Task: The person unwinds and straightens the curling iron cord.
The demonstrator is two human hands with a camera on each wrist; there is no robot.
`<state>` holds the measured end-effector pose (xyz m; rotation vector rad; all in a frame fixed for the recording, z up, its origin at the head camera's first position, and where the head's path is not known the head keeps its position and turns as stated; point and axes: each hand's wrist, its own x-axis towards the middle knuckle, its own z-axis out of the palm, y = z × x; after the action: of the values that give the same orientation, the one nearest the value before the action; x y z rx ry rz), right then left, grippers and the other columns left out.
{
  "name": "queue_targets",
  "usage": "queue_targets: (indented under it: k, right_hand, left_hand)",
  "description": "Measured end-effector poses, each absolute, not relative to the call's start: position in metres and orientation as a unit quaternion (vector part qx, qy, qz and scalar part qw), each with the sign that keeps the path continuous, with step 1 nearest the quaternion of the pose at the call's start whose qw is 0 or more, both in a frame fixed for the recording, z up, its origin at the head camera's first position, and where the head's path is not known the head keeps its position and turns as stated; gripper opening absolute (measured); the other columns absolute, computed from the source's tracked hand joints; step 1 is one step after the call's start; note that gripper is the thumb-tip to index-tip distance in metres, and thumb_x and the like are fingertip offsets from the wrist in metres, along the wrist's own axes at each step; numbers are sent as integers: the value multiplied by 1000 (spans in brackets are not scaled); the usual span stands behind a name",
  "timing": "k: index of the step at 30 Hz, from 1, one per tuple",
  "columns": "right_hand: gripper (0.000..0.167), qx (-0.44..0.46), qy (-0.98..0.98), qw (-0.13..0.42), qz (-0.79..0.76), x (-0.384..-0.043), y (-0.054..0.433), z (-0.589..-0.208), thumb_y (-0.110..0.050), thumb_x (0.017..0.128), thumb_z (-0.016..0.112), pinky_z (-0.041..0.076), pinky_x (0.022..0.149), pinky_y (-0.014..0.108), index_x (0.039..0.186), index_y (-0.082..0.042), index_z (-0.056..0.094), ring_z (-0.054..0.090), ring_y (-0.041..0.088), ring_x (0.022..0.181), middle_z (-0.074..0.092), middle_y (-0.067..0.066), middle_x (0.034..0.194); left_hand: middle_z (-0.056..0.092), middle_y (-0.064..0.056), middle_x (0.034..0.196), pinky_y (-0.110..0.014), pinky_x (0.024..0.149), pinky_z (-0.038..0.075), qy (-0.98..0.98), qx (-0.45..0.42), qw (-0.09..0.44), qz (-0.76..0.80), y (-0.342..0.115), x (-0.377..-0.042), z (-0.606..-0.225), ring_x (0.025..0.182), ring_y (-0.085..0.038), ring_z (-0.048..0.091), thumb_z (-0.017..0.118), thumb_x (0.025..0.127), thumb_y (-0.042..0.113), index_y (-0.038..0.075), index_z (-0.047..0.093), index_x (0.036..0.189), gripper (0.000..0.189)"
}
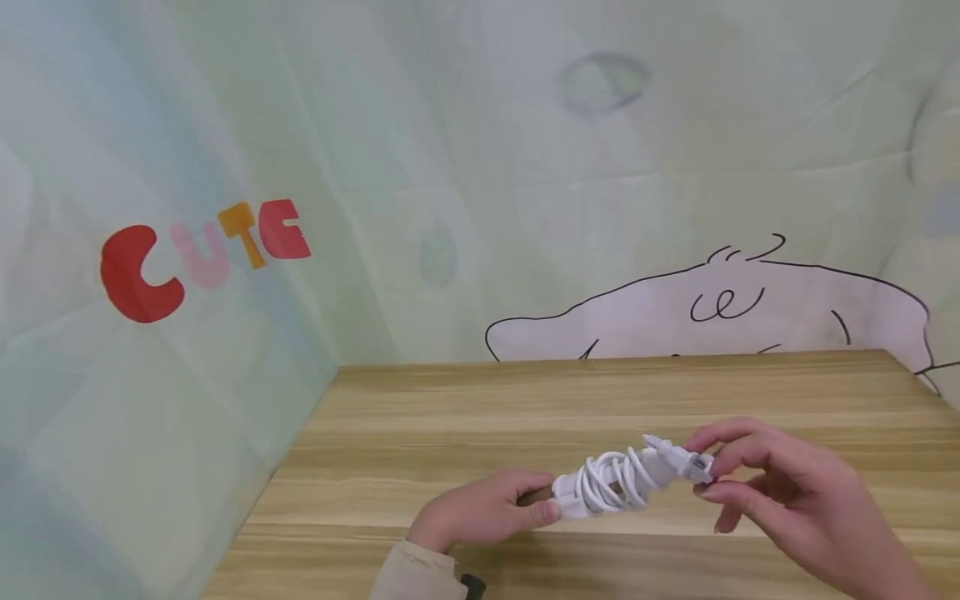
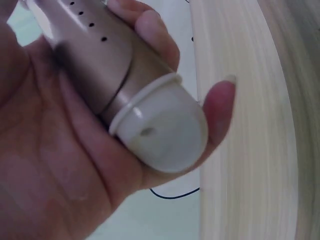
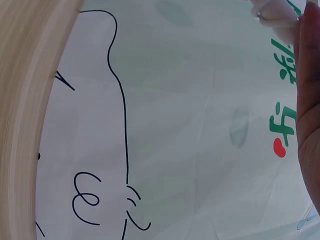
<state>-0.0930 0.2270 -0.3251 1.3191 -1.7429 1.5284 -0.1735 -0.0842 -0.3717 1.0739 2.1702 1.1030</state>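
Handheld device (image 2: 87,60): bronze-brown metallic body, 4 small dark holes showing in row, rounded white end cap (image 2: 170,137) with small hole. White cord (image 1: 600,486) wound in several loops around it. Held tilted over wooden table (image 1: 420,417), left hand (image 1: 487,507) gripping body, right hand (image 1: 795,492) pinching white plug (image 1: 686,462).

Cord (image 1: 611,481) over table (image 1: 420,433), plug (image 1: 681,461) rightward, backdrop (image 1: 480,167) behind (lettering (image 1: 207,273) left)
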Motion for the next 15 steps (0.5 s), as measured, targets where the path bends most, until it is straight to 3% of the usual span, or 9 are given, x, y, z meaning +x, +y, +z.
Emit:
queue_targets:
  k: [6,15]
  right_hand:
    - [20,465,-679,207,529,-94,237,-328,7,87,69,53,50,24,106,4,62,65,14,88,61,14,112]
    - [30,432,-739,155,492,-91,238,-332,13,81,70,49,45,20,99,-8,56,63,13,85,55,6,110]
  left_hand:
    - [51,10,77,-21,63,39,793,383,267,391,-85,-173,-372,70,-3,46,54,103,30,13,61,92,22]
    - [53,11,78,-21,64,40,790,396,284,372,-88,-176,-375,71,-2,48,52,104,31,14,64,94,23]
